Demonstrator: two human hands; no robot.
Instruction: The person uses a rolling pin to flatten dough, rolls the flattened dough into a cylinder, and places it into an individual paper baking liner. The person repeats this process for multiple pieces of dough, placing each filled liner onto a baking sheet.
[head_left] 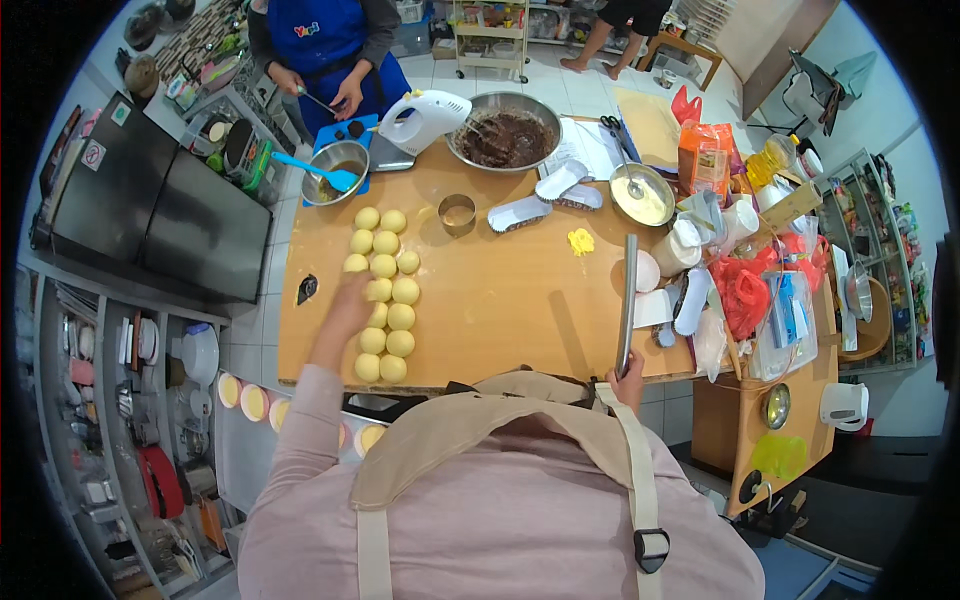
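Observation:
Pale yellow dough balls stand in close rows at the left of the wooden table. My left hand reaches into these rows from the near left, its fingers curled against a dough ball that they partly cover. The palm side is hidden. At the near right edge of the table, my right hand is closed round the lower end of a long grey metal rolling pin, which is held upright. A flattened lump of yellow dough lies to the left of the pin.
A round metal cutter, a bowl of dark mixture and a white hand mixer stand at the back. Bags and containers crowd the right. Across the table, a person in a blue apron holds a utensil.

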